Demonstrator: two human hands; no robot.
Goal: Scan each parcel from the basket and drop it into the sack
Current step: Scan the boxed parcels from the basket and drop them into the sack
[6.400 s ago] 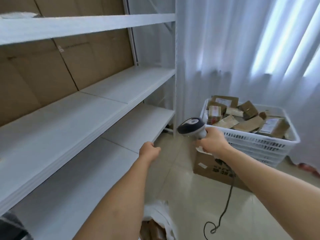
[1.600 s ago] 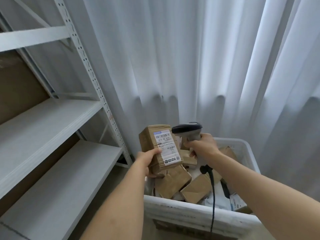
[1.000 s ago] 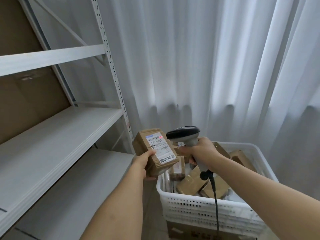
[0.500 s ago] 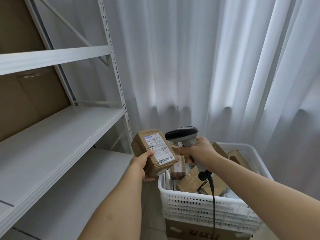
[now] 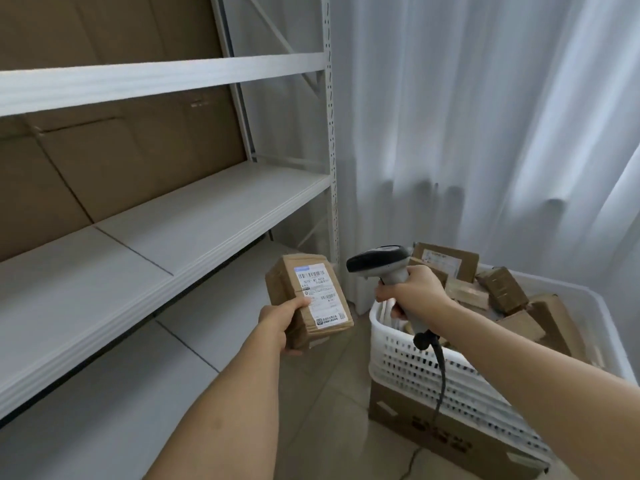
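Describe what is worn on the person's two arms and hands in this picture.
Nothing is worn. The left hand and right hand are bare, with no gloves, rings or watch showing. Both forearms are uncovered as far as the frame's edge; no sleeve is in view.

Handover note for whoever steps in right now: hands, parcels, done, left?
Left hand grips a labelled parcel, label facing up, held left of the basket.
Right hand grips the scanner, head aimed toward the label; its cable hangs down the basket front.
Basket sits on a cardboard box and holds many more parcels.
Sack is not in view.
Done: one parcel picked. Whether its scan registered cannot be told.
Left: drop this one in the sack, then scan and drop the rest.
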